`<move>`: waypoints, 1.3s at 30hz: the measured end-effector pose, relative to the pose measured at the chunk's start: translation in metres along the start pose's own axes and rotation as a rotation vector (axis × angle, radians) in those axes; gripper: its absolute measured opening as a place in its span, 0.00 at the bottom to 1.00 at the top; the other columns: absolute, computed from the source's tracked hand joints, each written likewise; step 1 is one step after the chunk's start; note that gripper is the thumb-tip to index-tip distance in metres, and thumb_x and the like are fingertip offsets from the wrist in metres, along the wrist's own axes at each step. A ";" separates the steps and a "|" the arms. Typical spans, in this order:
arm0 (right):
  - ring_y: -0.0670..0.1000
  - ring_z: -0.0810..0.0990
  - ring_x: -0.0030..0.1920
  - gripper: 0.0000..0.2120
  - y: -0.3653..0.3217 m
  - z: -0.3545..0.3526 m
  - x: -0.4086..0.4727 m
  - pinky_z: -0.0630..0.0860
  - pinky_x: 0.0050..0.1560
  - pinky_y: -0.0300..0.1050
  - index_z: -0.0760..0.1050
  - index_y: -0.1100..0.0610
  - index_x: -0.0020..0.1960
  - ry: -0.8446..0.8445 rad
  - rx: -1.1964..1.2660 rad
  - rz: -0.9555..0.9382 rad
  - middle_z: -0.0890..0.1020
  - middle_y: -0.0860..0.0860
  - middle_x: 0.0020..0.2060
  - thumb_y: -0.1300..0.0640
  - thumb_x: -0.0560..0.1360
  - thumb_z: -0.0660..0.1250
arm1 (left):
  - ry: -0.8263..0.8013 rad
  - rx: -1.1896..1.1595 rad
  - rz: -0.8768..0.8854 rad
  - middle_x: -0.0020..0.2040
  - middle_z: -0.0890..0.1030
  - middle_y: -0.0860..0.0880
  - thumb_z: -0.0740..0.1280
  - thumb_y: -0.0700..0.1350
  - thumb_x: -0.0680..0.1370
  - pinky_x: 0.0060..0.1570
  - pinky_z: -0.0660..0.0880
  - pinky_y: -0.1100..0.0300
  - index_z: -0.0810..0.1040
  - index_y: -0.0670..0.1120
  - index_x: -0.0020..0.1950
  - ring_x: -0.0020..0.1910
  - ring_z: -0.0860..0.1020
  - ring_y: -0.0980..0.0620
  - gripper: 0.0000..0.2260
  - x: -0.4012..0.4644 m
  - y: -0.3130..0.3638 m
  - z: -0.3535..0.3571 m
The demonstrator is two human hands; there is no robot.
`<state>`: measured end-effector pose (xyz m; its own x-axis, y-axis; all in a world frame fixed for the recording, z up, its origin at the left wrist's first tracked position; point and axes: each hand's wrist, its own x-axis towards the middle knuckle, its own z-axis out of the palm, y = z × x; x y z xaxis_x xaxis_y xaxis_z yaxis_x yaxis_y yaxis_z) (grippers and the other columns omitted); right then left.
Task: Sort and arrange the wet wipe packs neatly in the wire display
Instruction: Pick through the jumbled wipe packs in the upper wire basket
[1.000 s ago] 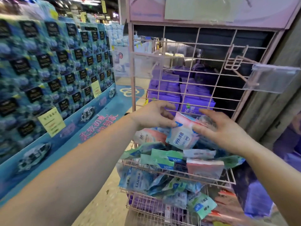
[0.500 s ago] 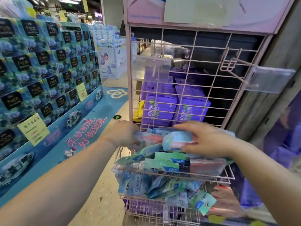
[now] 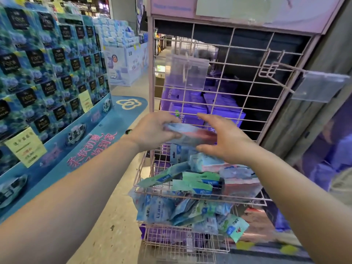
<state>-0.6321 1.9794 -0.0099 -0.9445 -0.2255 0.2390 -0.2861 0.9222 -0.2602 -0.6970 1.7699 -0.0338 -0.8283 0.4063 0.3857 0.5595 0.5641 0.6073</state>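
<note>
Stack of wet wipe packs (image 3: 190,135) held above the upper wire basket (image 3: 200,196) — not yet placed.
Left hand (image 3: 152,131) grips one end of the stack; right hand (image 3: 226,139) lies against the other end, fingers relaxed and spread. Recommended: square the edges between both hands, then lower flat into the bare back-left corner — loose packs (image 3: 196,182) crowd the front.

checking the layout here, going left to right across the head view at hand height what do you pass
blue tissue pack wall → yellow price tag → left hand → blue and pink wipe pack held in it → right hand → clear tag holder on the wire hook
</note>
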 end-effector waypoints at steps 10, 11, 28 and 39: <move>0.50 0.77 0.56 0.23 0.060 -0.024 -0.009 0.71 0.60 0.44 0.71 0.45 0.66 -0.155 -0.074 0.198 0.80 0.48 0.59 0.50 0.72 0.68 | -0.620 -0.330 -0.243 0.71 0.66 0.59 0.75 0.67 0.58 0.71 0.64 0.53 0.62 0.64 0.69 0.69 0.67 0.58 0.42 -0.036 -0.009 -0.011; 0.50 0.76 0.59 0.23 0.065 -0.019 -0.010 0.68 0.64 0.48 0.70 0.43 0.67 -0.133 -0.113 0.202 0.79 0.47 0.61 0.48 0.73 0.68 | -0.770 -0.239 -0.256 0.72 0.64 0.61 0.76 0.67 0.56 0.73 0.61 0.53 0.58 0.64 0.72 0.71 0.64 0.60 0.48 -0.047 -0.016 -0.014; 0.52 0.70 0.63 0.16 -0.022 0.031 -0.036 0.51 0.73 0.56 0.76 0.48 0.53 -0.208 -0.281 -0.300 0.79 0.50 0.53 0.39 0.71 0.65 | 0.100 -0.243 -0.261 0.32 0.78 0.54 0.71 0.44 0.75 0.34 0.72 0.61 0.79 0.50 0.41 0.30 0.73 0.59 0.04 -0.037 -0.027 -0.002; 0.51 0.81 0.42 0.09 -0.020 0.012 0.014 0.73 0.38 0.43 0.80 0.50 0.49 -0.101 0.246 0.045 0.84 0.48 0.41 0.46 0.72 0.70 | 0.088 -0.885 -0.454 0.46 0.84 0.47 0.60 0.47 0.81 0.47 0.75 0.52 0.78 0.48 0.50 0.47 0.80 0.46 0.08 -0.039 -0.019 0.055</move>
<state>-0.6416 1.9543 -0.0123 -0.9650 -0.2274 0.1304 -0.2621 0.8307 -0.4911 -0.6738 1.7828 -0.0987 -0.9775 0.2104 0.0165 -0.0048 -0.1006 0.9949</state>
